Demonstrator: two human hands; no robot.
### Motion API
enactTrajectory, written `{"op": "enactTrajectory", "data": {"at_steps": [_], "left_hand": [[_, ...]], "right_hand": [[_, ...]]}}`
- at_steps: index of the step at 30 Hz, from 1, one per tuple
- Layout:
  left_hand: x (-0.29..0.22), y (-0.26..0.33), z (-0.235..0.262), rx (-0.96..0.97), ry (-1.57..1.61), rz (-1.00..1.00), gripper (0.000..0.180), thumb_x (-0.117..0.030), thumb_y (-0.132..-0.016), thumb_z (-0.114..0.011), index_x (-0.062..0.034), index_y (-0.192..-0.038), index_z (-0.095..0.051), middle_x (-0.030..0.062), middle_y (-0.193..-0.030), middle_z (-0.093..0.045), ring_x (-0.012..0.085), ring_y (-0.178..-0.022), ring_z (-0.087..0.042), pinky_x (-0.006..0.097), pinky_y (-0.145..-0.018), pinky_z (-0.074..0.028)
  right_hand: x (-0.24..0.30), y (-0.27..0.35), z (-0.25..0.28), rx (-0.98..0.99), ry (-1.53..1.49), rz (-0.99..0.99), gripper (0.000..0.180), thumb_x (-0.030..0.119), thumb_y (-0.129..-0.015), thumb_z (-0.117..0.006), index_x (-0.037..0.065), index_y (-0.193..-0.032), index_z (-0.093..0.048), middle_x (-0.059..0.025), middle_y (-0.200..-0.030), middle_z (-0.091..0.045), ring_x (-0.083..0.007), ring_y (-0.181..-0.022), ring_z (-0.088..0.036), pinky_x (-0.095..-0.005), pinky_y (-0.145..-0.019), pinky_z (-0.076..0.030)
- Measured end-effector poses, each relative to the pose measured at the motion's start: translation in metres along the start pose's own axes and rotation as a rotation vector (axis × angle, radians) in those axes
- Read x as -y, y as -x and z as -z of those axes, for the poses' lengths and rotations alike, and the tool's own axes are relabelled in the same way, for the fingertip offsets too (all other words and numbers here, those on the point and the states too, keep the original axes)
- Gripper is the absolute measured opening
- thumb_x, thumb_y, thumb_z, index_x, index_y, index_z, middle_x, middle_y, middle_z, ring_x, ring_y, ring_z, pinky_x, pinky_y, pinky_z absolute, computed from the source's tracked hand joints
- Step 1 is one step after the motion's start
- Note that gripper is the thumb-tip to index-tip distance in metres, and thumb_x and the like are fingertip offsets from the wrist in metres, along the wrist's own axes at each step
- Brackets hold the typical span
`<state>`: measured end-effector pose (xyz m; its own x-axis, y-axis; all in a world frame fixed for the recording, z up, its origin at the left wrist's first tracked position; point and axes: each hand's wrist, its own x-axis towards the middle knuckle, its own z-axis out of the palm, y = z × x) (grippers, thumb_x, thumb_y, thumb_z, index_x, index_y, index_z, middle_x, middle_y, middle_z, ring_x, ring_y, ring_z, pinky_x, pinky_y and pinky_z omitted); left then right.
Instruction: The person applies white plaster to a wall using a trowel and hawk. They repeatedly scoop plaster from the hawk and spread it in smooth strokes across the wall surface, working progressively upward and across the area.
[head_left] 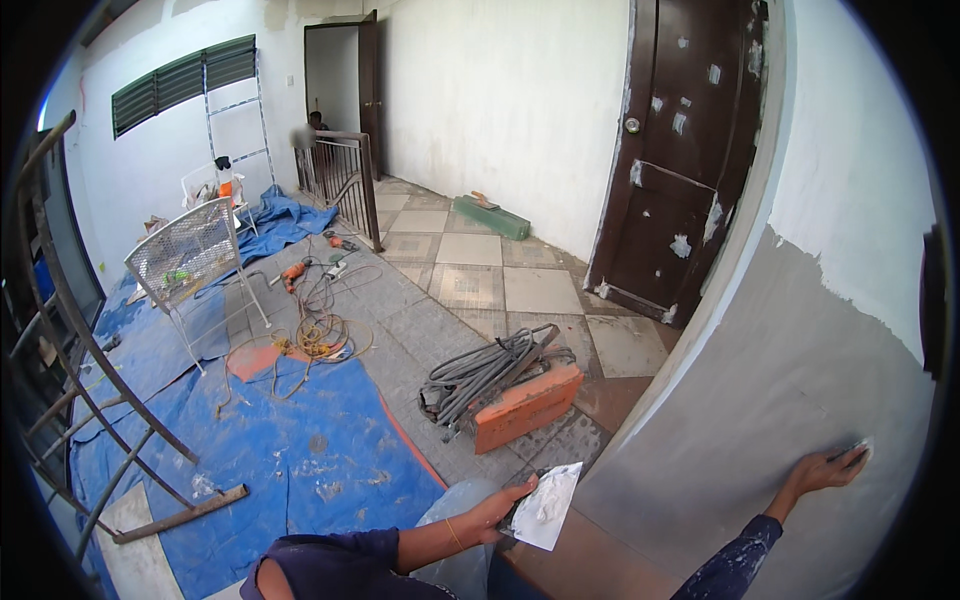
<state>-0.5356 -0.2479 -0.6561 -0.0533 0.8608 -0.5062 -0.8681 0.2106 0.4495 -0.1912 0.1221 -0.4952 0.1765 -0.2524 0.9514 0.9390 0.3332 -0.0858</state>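
Observation:
My left hand (503,507) grips a flat metal plate (548,505) smeared with white putty, held low near the foot of the wall. My right hand (826,469) reaches out to the right and presses a small dark-handled putty knife (853,455) against the grey, freshly coated part of the wall (770,400). White paint covers the wall above the grey patch. Both forearms come in from the lower edge, the right one in a paint-speckled dark sleeve.
A dark brown door (680,150) with white putty patches stands left of the wall. On the tiled floor lie a coil of grey cable (487,372) on an orange box (527,405), a blue tarpaulin (290,450), power tools with cords, a white mesh chair (190,255), a metal railing (340,180) and a green bar (490,216).

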Motion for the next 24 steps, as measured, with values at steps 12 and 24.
{"op": "enactTrajectory", "data": {"at_steps": [12, 24], "left_hand": [[-0.003, 0.0, -0.024, 0.042, -0.047, -0.063, 0.04, -0.039, -0.102, -0.05, -0.0041, -0.121, -0.059, 0.0064, -0.108, -0.068, 0.0156, -0.094, -0.068, 0.032, -0.083, -0.054], [-0.056, -0.011, -0.184, 0.169, -0.436, -0.872, 0.034, -0.035, -0.102, -0.054, -0.0019, -0.11, -0.059, -0.0014, -0.098, -0.06, 0.0052, -0.085, -0.052, 0.023, -0.079, -0.044]], "right_hand": [[0.014, -0.015, 0.001, 0.011, -0.036, -0.056, 0.049, 0.003, -0.098, -0.045, 0.001, -0.146, -0.034, -0.0252, -0.14, -0.037, -0.0402, -0.129, -0.039, -0.0467, -0.106, -0.038], [0.129, -0.082, 0.187, 1.308, -0.73, 0.334, 0.059, -0.002, -0.075, -0.062, 0.021, -0.129, -0.062, -0.0028, -0.132, -0.057, -0.0291, -0.123, -0.052, -0.0416, -0.095, -0.047]]}}
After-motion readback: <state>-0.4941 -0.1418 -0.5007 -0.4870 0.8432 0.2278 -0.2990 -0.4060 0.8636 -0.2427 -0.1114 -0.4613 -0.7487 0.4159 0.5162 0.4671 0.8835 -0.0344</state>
